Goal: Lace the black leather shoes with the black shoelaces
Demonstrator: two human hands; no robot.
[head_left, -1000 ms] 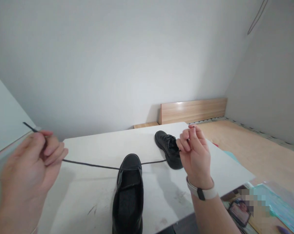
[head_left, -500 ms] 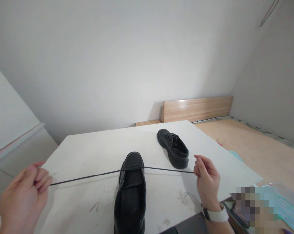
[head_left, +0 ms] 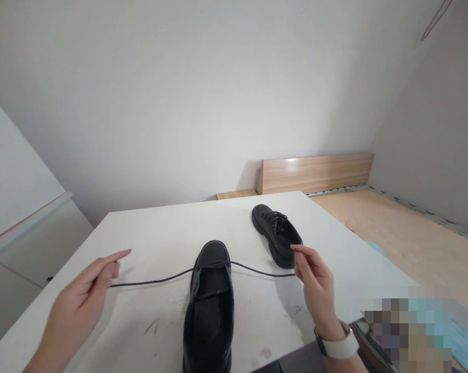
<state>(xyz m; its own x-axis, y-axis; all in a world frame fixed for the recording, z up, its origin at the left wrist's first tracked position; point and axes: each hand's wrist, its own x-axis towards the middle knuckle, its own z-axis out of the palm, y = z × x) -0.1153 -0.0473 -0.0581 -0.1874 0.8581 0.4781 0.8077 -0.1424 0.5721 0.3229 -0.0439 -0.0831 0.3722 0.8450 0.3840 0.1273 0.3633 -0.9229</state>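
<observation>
A black shoe [head_left: 213, 256] stands on the white table [head_left: 156, 228] in front of me, toe pointing away. One dark shoelace [head_left: 156, 281] passes across its front eyelets and runs out to both sides, slightly slack. My left hand [head_left: 90, 287] pinches the left end, its index finger stretched forward. On the other side my right hand [head_left: 315, 277], with a white band at the wrist, pinches the right end. Beyond that hand lies a second black shoe [head_left: 275, 233], laced and tied, its heel partly overlapped by my fingers.
A dark flat object [head_left: 296, 360] lies at the table's near edge. Blurred items [head_left: 408, 331] are at the lower right. Past the table stretch a wooden headboard [head_left: 315, 173] and a tan bed surface [head_left: 389, 223]. A white cabinet [head_left: 20, 248] stands at left.
Both hands have come inward toward the shoe, the left one more. The shoelace, taut before, now sags on both sides. The shoes have stayed in place.
</observation>
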